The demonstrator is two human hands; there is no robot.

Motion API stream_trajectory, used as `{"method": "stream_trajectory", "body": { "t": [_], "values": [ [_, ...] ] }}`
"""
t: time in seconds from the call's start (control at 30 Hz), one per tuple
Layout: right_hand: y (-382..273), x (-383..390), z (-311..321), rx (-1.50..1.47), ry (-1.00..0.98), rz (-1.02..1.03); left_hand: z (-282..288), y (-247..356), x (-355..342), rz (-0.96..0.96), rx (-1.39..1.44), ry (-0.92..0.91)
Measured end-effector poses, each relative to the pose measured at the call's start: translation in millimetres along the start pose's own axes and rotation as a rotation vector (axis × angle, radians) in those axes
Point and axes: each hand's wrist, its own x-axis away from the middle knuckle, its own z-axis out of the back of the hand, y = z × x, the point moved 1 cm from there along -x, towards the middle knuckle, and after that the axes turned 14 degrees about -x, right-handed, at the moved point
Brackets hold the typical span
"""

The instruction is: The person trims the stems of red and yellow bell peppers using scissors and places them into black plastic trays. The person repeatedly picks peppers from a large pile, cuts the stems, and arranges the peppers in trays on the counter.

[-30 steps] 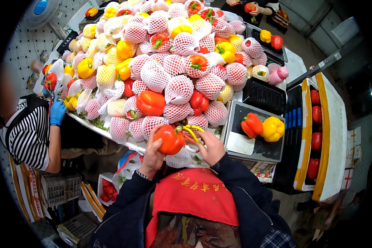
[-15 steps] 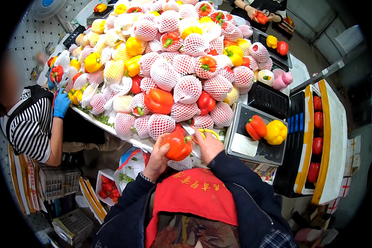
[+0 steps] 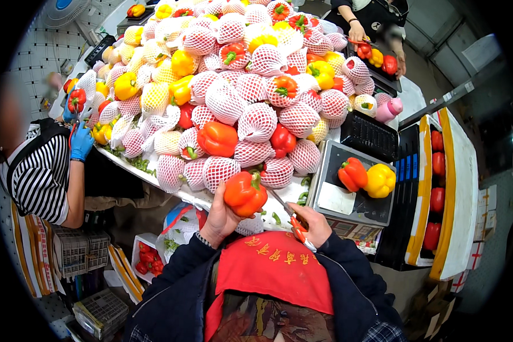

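In the head view, grasping a red pepper (image 3: 244, 196) at six o'clock of the netted pile (image 3: 257, 121), cupped in the left hand (image 3: 218, 221), apparently to leave its stem (image 3: 256, 180) free; gripping scissors (image 3: 294, 221) in the right hand (image 3: 316, 226), toward four o'clock

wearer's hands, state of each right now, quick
Left hand: closed around a red bell pepper.
Right hand: closed, holding an orange-handled cutting tool.
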Motion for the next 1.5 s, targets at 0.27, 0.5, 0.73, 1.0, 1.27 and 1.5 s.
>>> {"method": "stream_trajectory", "body": {
  "t": [0.27,0.5,0.73,1.0,1.27,1.5],
  "values": [
    [3,-1,0,0.025,-0.057,0.083,-1,2,-3,0.106,0.055,-0.016],
    [5,5,-5,0.088,-0.023,0.047,-3,-6,-4,0.171,0.062,-0.030],
    [21,21,-9,0.167,0.049,-0.055,1,-11,2,0.212,-0.091,0.056],
    [69,17,-29,0.219,-0.026,-0.347,5,-4,15,0.129,-0.203,0.020],
    [71,-19,-73,0.191,0.112,-0.160,2,-8,17,0.117,-0.269,0.014],
    [61,-35,-53,-0.186,0.204,-0.191,-19,-13,5,0.029,-0.447,-0.013]
  ]
}}
